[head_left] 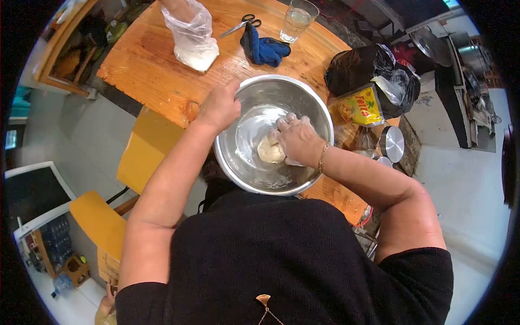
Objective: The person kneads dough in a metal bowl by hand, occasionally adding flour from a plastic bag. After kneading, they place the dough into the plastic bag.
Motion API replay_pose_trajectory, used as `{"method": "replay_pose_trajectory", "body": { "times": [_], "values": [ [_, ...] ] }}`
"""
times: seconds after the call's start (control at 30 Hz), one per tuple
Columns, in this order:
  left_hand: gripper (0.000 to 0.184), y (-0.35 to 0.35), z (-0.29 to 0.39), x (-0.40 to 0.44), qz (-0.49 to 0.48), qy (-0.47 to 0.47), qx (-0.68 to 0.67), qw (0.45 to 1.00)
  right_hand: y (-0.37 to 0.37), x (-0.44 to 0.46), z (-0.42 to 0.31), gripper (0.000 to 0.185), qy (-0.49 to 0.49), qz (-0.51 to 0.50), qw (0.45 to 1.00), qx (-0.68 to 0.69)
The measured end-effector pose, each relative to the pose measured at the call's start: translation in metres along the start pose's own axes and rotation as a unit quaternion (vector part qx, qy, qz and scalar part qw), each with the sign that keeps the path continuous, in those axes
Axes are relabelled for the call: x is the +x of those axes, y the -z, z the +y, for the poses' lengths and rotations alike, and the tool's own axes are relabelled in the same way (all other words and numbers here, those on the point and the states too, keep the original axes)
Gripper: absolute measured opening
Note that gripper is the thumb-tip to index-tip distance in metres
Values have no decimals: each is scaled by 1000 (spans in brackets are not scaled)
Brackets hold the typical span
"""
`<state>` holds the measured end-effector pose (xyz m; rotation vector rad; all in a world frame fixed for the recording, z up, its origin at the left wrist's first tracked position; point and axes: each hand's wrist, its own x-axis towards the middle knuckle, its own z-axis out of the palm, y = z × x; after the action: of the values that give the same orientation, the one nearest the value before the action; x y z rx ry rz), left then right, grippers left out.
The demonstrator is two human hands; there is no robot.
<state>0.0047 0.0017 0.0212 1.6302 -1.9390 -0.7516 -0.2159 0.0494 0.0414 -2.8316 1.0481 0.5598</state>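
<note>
A wide steel mixing bowl [319, 103] stands at the table's near edge, close to my body. My left hand [219, 108] grips its upper left rim. Inside the bowl, my right hand [298, 139], smeared with white flour, presses its curled fingers on a pale ball of dough [270, 150]. Part of the dough is hidden beneath those fingers. White flour residue coats the bowl's inner wall and bottom.
Another person's hand [179, 7] is at a clear plastic bag of white powder [196, 46]. Scissors [242, 24], a blue cloth [266, 50] and a glass of water [297, 23] lie beyond the bowl. A black plastic bag [355, 67], a yellow packet [362, 106] and lidded jars [391, 144] stand right.
</note>
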Motion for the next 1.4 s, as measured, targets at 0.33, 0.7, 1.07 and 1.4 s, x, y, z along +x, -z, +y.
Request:
{"method": "replay_pose_trajectory", "body": {
  "times": [0.33,0.7,1.07,1.4],
  "values": [
    [27,-6,0,2,2,4,23,1000,-19,41,-7,24,-21,31,993,115],
    [29,-7,-1,1,15,11,39,999,-27,94,7,17,-185,108,947,239],
    [25,-1,-3,-14,42,59,25,997,121,-57,22,24,-252,299,787,477],
    [35,4,-10,-28,74,82,24,994,13,-14,-47,44,-182,355,914,75]
  ]
}}
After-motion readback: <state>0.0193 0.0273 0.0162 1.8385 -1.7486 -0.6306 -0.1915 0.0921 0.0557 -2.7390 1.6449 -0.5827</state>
